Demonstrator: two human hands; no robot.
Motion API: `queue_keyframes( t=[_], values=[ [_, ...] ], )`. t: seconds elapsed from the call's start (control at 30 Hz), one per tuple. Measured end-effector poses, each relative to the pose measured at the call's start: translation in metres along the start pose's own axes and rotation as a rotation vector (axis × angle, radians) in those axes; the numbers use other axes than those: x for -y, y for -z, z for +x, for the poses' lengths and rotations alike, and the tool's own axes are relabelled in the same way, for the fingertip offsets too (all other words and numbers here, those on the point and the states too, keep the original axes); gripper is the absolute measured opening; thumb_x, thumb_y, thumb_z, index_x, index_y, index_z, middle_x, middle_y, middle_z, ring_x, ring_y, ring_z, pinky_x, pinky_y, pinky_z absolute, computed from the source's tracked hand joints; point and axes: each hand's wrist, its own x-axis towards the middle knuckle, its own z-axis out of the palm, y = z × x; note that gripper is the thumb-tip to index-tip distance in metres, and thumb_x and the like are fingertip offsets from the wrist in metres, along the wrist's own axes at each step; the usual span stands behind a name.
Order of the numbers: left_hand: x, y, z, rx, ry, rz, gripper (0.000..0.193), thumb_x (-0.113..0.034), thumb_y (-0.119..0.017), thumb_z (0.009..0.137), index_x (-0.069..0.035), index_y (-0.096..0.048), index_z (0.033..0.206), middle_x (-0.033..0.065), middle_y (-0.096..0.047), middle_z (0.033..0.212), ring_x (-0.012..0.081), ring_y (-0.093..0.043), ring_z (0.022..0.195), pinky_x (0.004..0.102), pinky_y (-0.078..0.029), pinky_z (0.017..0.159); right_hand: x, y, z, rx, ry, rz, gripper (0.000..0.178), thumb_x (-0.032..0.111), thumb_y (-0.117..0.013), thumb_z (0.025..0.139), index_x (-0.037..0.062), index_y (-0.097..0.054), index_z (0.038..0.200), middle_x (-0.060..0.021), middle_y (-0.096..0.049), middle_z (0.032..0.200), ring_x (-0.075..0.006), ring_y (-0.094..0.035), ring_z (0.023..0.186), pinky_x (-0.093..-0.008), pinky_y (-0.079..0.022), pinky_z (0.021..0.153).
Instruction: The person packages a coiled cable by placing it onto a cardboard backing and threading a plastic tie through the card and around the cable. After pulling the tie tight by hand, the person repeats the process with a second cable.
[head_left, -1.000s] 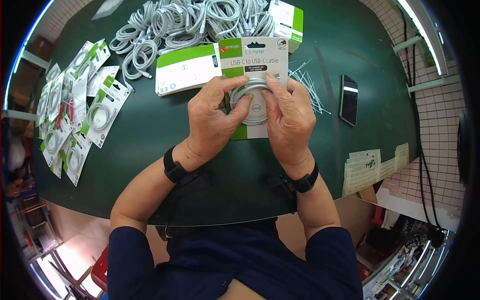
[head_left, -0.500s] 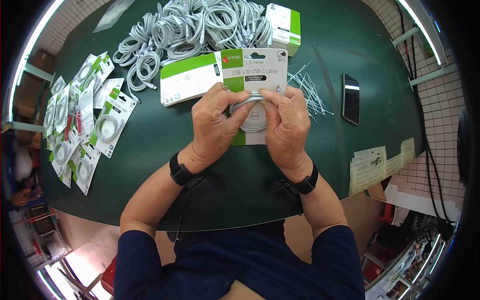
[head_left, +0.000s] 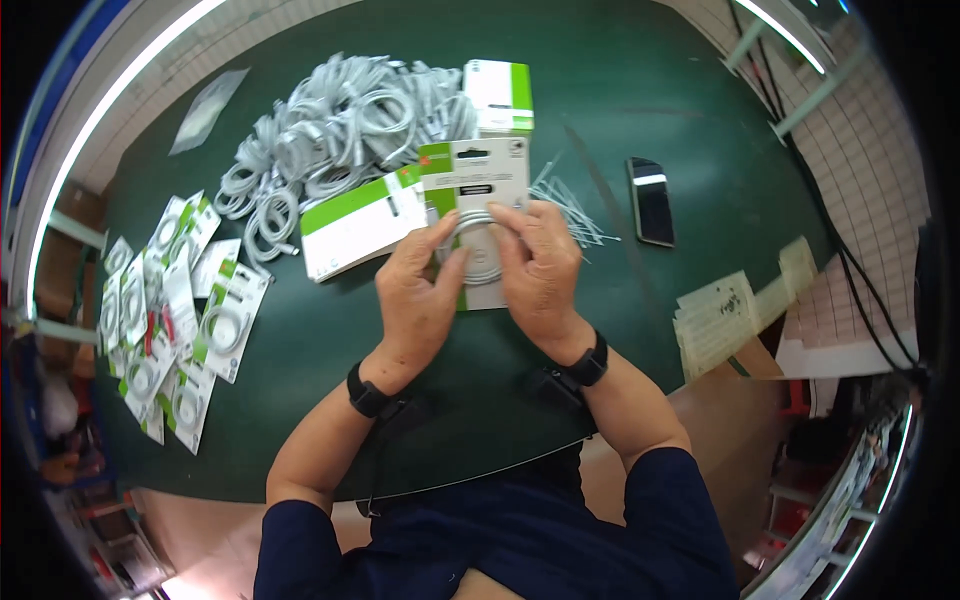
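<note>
A white and green hanging card (head_left: 500,165) stands between my two hands over the table, with a coiled white cable (head_left: 480,272) on its front. My left hand (head_left: 415,295) closes on the card's left side, thumb against the coil. Along the right side my right hand (head_left: 540,275) grips the card and coil, its thumb on the ring. The fingers behind the card are hidden. Just behind it lies a stack of similar flat cards (head_left: 350,228). Thin white ties (head_left: 575,210) are scattered right of the card.
At the back is a heap of coiled white cables (head_left: 345,125) beside another card stack (head_left: 495,85). Carded cables (head_left: 225,330) pile at left, with a red-handled tool (head_left: 152,330) among them. A phone (head_left: 652,205), taped papers (head_left: 715,320) and a clear plastic bag (head_left: 208,112) lie farther out.
The whole view has shifted and turned slightly. My fingertips, pinched together at the coil's top before, have spread to its sides, and more of the coil shows.
</note>
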Motion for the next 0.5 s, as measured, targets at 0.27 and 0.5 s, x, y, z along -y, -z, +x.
queue_keyframes(
  t=[0.27, 0.5],
  values=[
    [0.044, 0.013, 0.011, 0.010, 0.013, 0.014, 0.031, -0.006, -0.062, 0.108, 0.005, -0.068, 0.137, 0.0109, -0.072, 0.127, 0.0148, -0.067, 0.109, 0.0285, -0.053, 0.099, -0.020, -0.026, -0.005, -0.059, -0.008, 0.181, 0.025, 0.005, -0.073, 0.092, 0.0061, -0.072, 0.117, -0.0174, -0.055, 0.103, -0.0383, -0.063, 0.089, -0.0442, -0.054, 0.075],
    [0.046, 0.007, 0.018, 0.054, -0.037, 0.074, 0.035, -0.013, -0.059, 0.112, 0.005, -0.065, 0.141, 0.0108, -0.072, 0.131, 0.0144, -0.068, 0.110, 0.0281, -0.052, 0.100, -0.029, -0.030, -0.011, 0.056, -0.152, 0.260, 0.026, 0.008, -0.079, 0.086, 0.0057, -0.074, 0.111, -0.0185, -0.056, 0.107, -0.0380, -0.064, 0.095, -0.0436, -0.055, 0.083]
  ],
)
